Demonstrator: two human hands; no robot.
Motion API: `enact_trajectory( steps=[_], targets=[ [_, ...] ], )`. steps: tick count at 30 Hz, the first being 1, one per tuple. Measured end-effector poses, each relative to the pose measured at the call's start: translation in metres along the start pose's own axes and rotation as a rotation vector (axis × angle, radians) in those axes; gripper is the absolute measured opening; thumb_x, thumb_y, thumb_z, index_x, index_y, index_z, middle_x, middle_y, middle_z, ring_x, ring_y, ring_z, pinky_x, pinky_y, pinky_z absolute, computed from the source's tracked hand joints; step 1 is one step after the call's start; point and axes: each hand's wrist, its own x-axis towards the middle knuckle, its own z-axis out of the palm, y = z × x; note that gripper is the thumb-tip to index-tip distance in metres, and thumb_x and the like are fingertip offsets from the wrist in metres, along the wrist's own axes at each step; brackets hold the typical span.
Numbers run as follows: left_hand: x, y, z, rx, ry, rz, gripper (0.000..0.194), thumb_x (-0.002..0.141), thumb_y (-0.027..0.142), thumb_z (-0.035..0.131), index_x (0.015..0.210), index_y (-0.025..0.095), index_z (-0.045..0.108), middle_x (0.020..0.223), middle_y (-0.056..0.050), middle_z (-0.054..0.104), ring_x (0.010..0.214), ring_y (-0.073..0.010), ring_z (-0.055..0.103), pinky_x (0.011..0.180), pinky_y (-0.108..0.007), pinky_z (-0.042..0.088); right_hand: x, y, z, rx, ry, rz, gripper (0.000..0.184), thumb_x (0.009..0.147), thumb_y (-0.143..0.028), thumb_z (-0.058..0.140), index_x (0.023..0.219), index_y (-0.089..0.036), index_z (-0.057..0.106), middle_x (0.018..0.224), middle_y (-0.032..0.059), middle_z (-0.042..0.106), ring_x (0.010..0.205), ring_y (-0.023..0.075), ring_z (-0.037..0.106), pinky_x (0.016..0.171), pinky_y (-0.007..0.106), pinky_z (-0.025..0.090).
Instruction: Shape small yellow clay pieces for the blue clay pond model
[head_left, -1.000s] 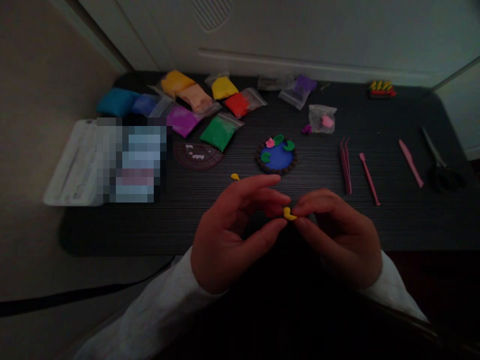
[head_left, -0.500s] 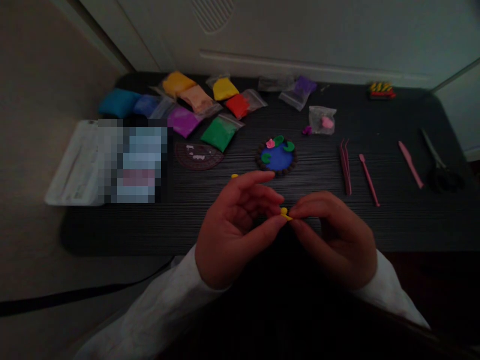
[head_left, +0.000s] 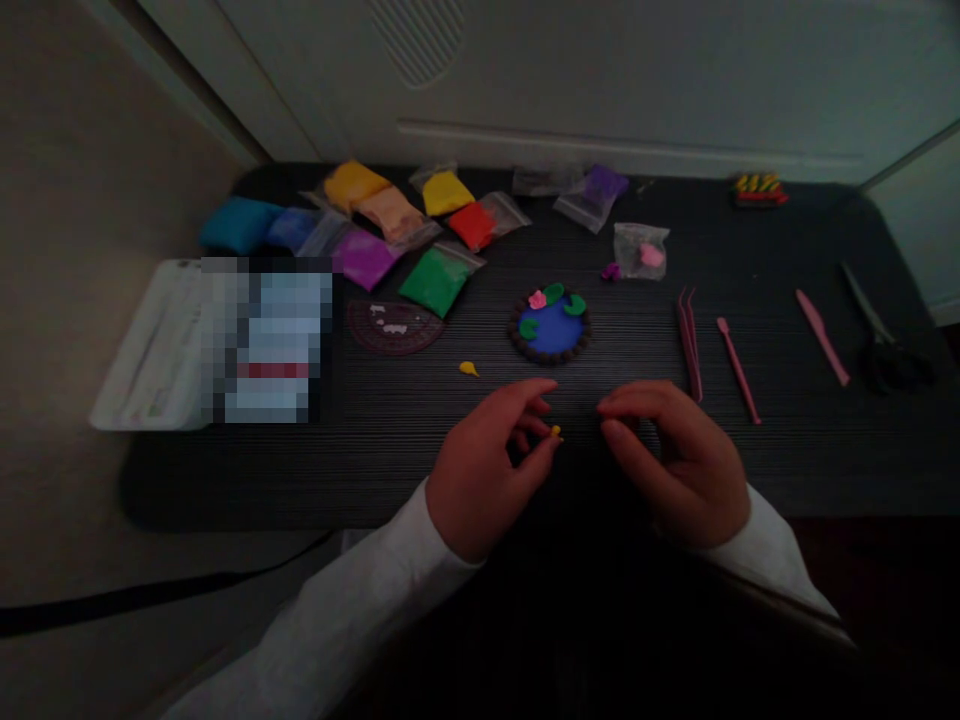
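- At centre: blue disc point(head_left: 555, 331), pink flower point(head_left: 537, 299) and leaves point(head_left: 574, 305) already on
- At seven o'clock: left hand point(head_left: 480, 480), pinching yellow piece point(head_left: 556, 431)
- At four: right hand point(head_left: 686, 470), slightly open, empty
- At eight: yellow drop point(head_left: 468, 369), loose

A fine-ribbed, matt surface is shown by the black rectangular table point(head_left: 337, 470); at its right edge, dull metal blades are seen on the black-handled scissors point(head_left: 876, 335), beside a smooth pink plastic-looking knife point(head_left: 822, 337).
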Motion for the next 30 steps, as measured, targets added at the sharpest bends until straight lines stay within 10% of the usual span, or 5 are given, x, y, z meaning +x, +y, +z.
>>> enact_trajectory(
  steps=[30],
  targets=[
    [0.016,0.001,-0.008,0.045,-0.075,-0.235,0.036,0.072,0.018,0.054,0.107,0.019,0.047,0.092,-0.004,0.057,0.076,-0.0121,0.06,0.067,-0.027,0.052,0.004,0.018,0.004,0.08,-0.056,0.1,0.017,0.073,-0.013,0.052,0.089,-0.018,0.056,0.087,0.0049,0.058,0.086,0.0161,0.054,0.077,0.032,0.044]
  ],
)
